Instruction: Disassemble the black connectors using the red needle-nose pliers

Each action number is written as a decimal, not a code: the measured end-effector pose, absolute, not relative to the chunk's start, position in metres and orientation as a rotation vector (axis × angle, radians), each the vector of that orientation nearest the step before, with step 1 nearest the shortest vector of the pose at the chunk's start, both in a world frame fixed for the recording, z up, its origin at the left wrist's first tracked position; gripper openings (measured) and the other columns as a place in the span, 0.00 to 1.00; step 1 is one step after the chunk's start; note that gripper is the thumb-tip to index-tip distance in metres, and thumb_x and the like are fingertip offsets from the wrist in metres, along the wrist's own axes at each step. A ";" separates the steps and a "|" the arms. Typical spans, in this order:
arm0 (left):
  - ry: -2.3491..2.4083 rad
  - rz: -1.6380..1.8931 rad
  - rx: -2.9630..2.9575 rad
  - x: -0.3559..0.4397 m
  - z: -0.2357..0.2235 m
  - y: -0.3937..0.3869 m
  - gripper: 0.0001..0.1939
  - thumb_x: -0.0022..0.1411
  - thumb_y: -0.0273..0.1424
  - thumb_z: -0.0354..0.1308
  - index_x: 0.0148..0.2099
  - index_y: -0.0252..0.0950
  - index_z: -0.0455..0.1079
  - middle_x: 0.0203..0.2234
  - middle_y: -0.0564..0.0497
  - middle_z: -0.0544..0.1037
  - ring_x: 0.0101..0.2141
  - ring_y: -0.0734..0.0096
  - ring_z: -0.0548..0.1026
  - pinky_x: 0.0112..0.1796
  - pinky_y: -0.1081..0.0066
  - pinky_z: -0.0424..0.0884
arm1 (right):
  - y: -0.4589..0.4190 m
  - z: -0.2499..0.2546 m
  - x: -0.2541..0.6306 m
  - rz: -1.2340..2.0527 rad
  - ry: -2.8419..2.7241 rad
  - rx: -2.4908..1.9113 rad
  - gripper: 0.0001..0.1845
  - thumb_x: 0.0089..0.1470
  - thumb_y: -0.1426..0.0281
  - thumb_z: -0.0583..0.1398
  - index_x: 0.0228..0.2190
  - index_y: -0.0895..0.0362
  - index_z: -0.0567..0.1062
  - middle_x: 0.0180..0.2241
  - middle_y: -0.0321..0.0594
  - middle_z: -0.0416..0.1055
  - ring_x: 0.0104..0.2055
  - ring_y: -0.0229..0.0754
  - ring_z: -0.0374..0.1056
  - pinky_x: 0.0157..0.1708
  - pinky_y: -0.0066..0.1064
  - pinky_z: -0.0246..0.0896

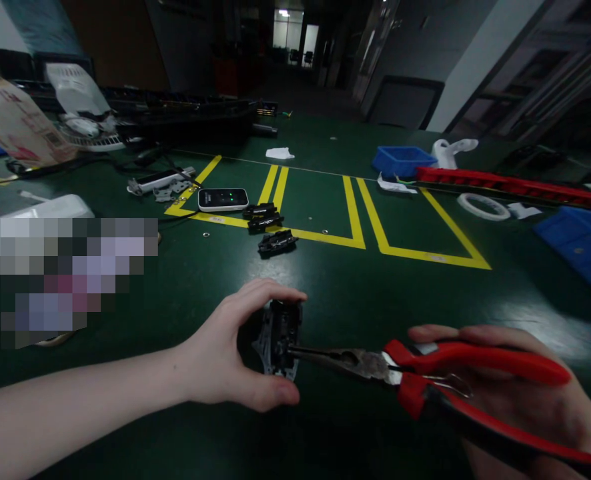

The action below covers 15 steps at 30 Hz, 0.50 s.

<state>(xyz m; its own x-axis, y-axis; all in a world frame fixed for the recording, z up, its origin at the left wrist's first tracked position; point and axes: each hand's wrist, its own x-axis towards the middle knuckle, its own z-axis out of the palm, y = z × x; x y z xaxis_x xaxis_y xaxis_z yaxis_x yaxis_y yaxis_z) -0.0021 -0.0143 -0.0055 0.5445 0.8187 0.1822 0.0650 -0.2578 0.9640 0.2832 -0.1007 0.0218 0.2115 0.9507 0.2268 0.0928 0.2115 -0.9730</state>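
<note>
My left hand [245, 347] is closed around a small black-and-grey plastic part [279, 333], thumb below and fingers above it. In my right hand [520, 373] is a pair of long-nose pliers [365, 365] with red and black handles. The tips of the pliers reach into the inner side of the plastic part; what they grip there, if anything, is too small to tell. A wire return spring shows between the handles. Beyond my left hand, several similar black parts [277, 243] lie near the yellow tape.
Yellow tape [320, 237] marks rectangles on the green table [335, 287]. A white device with green lights [223, 199] sits at centre left, near grey metal pieces [163, 183]. At right are blue bins [580, 247], a tape roll [483, 207] and a long red strip [515, 185].
</note>
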 end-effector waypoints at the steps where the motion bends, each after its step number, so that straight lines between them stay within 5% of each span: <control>1: 0.754 0.861 1.689 -0.002 -0.005 -0.015 0.44 0.47 0.60 0.78 0.60 0.44 0.77 0.51 0.46 0.77 0.51 0.50 0.76 0.55 0.54 0.69 | -0.101 0.021 0.284 0.847 -1.204 -1.189 0.28 0.45 0.44 0.75 0.48 0.36 0.85 0.45 0.44 0.87 0.37 0.57 0.86 0.31 0.36 0.83; 6: 0.740 0.880 1.695 -0.002 -0.007 -0.015 0.43 0.48 0.58 0.79 0.61 0.44 0.76 0.51 0.46 0.77 0.51 0.51 0.75 0.55 0.55 0.69 | -0.109 0.009 0.297 0.839 -1.168 -1.212 0.30 0.46 0.42 0.74 0.50 0.36 0.84 0.48 0.43 0.87 0.38 0.56 0.86 0.33 0.36 0.83; 10: 0.702 0.893 1.720 -0.003 -0.010 -0.013 0.43 0.49 0.57 0.79 0.61 0.44 0.76 0.51 0.46 0.78 0.51 0.51 0.75 0.54 0.56 0.69 | -0.113 -0.002 0.307 0.819 -1.123 -1.245 0.43 0.34 0.42 0.78 0.52 0.39 0.82 0.53 0.44 0.84 0.48 0.63 0.84 0.40 0.43 0.85; 15: 0.686 0.879 1.758 -0.003 -0.012 -0.010 0.42 0.51 0.55 0.78 0.63 0.43 0.76 0.52 0.44 0.78 0.51 0.50 0.75 0.55 0.55 0.70 | -0.116 -0.004 0.305 0.913 -0.980 -1.292 0.47 0.33 0.43 0.79 0.57 0.38 0.79 0.58 0.45 0.82 0.55 0.70 0.80 0.44 0.52 0.86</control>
